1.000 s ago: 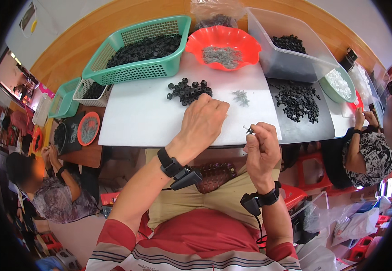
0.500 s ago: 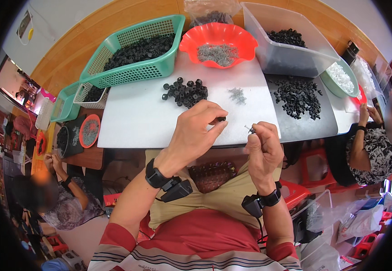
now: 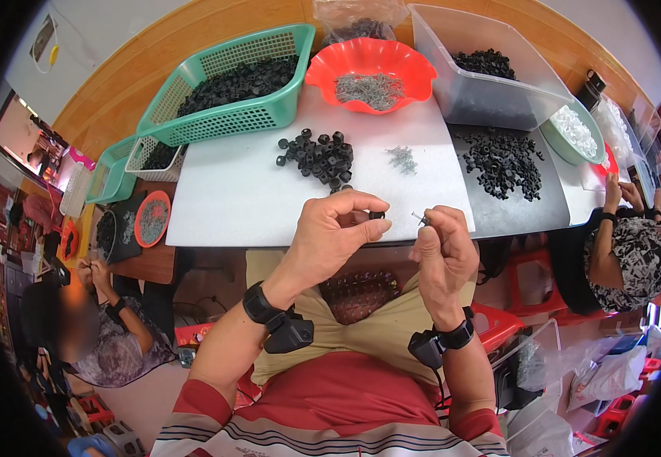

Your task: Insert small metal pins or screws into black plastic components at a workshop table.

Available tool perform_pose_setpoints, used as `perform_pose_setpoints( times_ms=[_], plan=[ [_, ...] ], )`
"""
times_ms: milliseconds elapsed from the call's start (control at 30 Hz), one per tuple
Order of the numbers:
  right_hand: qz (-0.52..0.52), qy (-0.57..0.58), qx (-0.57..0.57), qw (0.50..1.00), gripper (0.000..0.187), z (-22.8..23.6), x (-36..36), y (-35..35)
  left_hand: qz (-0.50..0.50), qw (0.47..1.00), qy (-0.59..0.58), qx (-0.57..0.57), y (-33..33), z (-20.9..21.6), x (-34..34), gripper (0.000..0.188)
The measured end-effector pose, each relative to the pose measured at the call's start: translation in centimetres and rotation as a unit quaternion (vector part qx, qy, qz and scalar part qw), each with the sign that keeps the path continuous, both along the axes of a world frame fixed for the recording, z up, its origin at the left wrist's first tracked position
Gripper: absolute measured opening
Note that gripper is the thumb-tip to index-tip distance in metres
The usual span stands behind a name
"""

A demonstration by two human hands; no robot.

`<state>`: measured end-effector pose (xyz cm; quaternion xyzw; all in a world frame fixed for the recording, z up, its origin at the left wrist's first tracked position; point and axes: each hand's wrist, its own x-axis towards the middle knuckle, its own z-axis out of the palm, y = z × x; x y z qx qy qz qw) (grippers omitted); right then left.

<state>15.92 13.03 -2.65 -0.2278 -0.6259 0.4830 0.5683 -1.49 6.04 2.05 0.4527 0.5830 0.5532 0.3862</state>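
Note:
My left hand point(image 3: 329, 234) pinches a small black plastic knob point(image 3: 377, 215) between thumb and fingertips above the near edge of the white work mat point(image 3: 231, 198). Just to its right, my right hand point(image 3: 448, 247) is closed on a thin silver screw point(image 3: 418, 217), whose shank points toward the left hand; a small dark piece shows at the fingertips beside it. The knob and the screw are apart. Beyond my left hand lies a heap of black knobs point(image 3: 316, 156). A small heap of silver screws point(image 3: 402, 160) lies to its right.
At the back stand a green basket point(image 3: 216, 122) of black parts, a red scalloped bowl point(image 3: 414, 65) of screws and a clear bin point(image 3: 490, 99). Small black parts point(image 3: 502, 164) cover a dark mat at right. Two co-workers sit at left and right.
My left hand has come down toward me and slightly right with the knob, nearer the screw. The right hand has barely moved.

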Motion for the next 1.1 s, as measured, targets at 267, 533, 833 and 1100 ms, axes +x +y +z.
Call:
perform_pose_setpoints(
  times_ms=[267,533,833,1100],
  plan=[
    [0.010,0.009,-0.014,1.000,0.018,0.1,0.0,-0.4,-0.041,0.971,-0.236,0.011,-0.6,-0.1,0.0,0.027],
    [0.016,0.002,-0.004,1.000,0.017,0.3,-0.1,-0.6,-0.051,0.937,-0.345,0.018,-0.7,-0.9,-0.4,0.027],
    [0.033,-0.003,0.006,0.999,0.018,0.5,-0.3,-1.0,-0.049,0.917,-0.397,0.004,-1.0,-0.9,-0.3,0.027],
    [0.019,-0.070,0.054,0.996,0.022,0.9,-0.3,-0.8,-0.061,0.910,-0.410,0.000,-1.1,-1.0,0.0,0.027]
  ],
)
